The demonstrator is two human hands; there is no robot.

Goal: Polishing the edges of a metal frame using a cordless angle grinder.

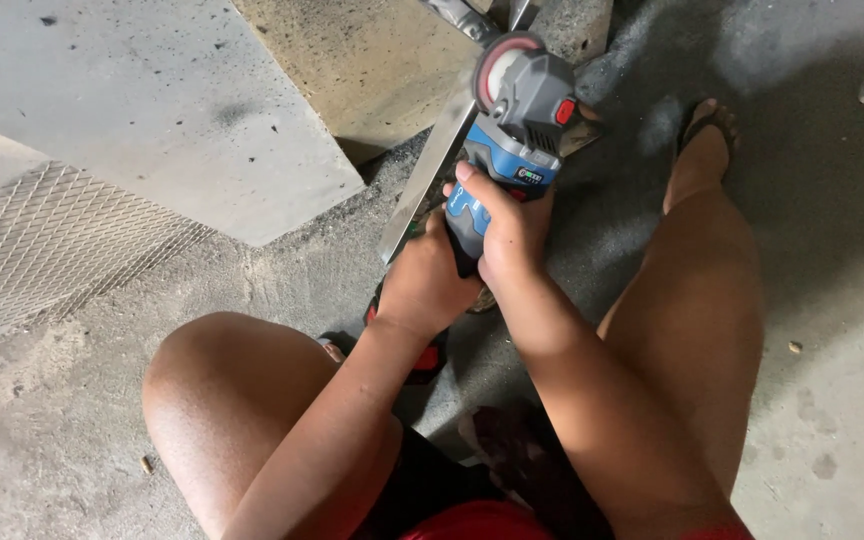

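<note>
A blue and grey angle grinder [518,120] points away from me, its round disc [497,62] up at the top of the view, resting against a long flat metal bar [430,172]. My right hand [508,222] wraps the grinder's blue body, thumb on top. My left hand [422,280] grips the rear of the handle just below and left of the right hand. The bar runs diagonally from the top centre down to near my left hand. Its lower end is hidden behind my hands.
I squat on a dusty concrete floor [832,330], with my left knee [212,390] low left and my right leg [702,290] stretched to a sandalled foot [704,130]. A grey sheet [152,110] and expanded metal mesh [52,250] lie at the left.
</note>
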